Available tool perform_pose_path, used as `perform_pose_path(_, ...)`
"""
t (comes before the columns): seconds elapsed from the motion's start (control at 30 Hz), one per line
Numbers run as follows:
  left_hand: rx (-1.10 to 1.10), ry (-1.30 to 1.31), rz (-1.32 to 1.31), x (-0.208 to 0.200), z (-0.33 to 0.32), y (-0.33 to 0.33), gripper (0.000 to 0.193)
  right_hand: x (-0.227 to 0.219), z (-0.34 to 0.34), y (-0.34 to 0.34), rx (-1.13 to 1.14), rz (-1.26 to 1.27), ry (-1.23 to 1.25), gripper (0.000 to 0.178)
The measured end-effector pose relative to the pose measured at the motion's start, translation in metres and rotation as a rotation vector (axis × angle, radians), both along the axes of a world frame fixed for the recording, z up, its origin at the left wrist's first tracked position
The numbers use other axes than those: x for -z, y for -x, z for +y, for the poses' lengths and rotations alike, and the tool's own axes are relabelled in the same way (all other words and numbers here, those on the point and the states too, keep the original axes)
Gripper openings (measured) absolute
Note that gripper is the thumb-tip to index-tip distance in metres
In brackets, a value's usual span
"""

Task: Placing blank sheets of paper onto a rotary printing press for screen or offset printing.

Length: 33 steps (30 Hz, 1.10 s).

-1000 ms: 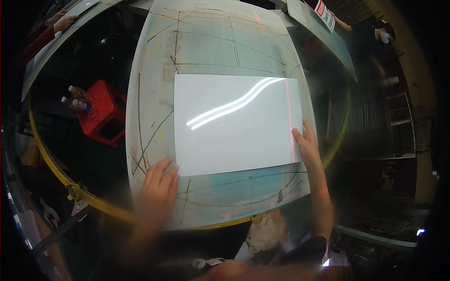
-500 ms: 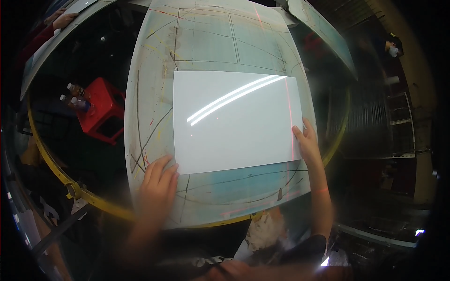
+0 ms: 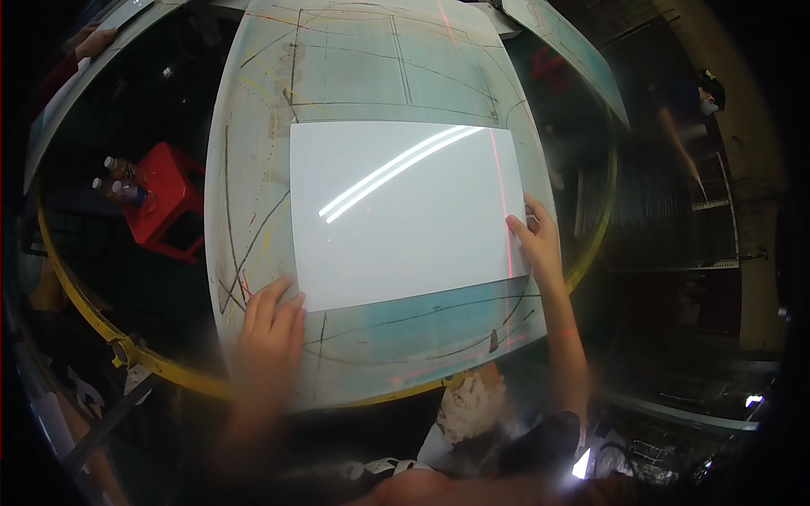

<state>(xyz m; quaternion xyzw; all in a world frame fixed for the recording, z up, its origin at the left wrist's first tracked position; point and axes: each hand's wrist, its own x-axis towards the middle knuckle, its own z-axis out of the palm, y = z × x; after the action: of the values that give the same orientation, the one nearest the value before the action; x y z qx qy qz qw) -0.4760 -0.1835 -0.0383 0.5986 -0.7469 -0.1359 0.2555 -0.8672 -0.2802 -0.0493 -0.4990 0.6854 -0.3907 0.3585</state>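
Note:
A glossy white rectangular panel [image 3: 405,232] lies on a pale, marked-up tabletop [image 3: 346,354]. Two bright light streaks reflect in its upper part, and a thin red light line runs down near its right edge. My right hand [image 3: 537,238] grips that edge, its thumb on the top face and its other fingers around the side. At the panel's lower left corner, my left hand [image 3: 270,325] rests with fingers stretched out on the tabletop, the fingertips against or very near the corner. My left wrist is blurred.
A red stool [image 3: 169,202] with several bottles [image 3: 122,181] stands left of the table. A yellow curved rail [image 3: 181,377] passes beneath the tabletop. Another person's hand [image 3: 97,42] rests on a surface at upper left; a further person [image 3: 688,105] is at the right.
The whole view has shifted slightly, moving table, panel and hands left in the picture. Panel and hands keep about the same place on the table. The person at right now shows an extended arm.

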Motion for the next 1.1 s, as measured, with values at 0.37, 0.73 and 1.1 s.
perform_pose_path(0.37, -0.019, -0.047, 0.090, 0.003, -0.001, 0.002, 0.020, 0.009, -0.005, 0.005, -0.043, 0.397, 0.105, 0.050)
perform_pose_path(0.73, -0.010, -0.038, 0.090, 0.007, -0.002, 0.001, 0.019, 0.013, -0.005, 0.002, -0.040, 0.437, 0.153, 0.051)
perform_pose_path(1.1, 0.052, 0.023, 0.022, 0.003, 0.019, -0.002, 0.031, -0.008, 0.011, -0.014, -0.126, 0.511, 0.168, 0.049)
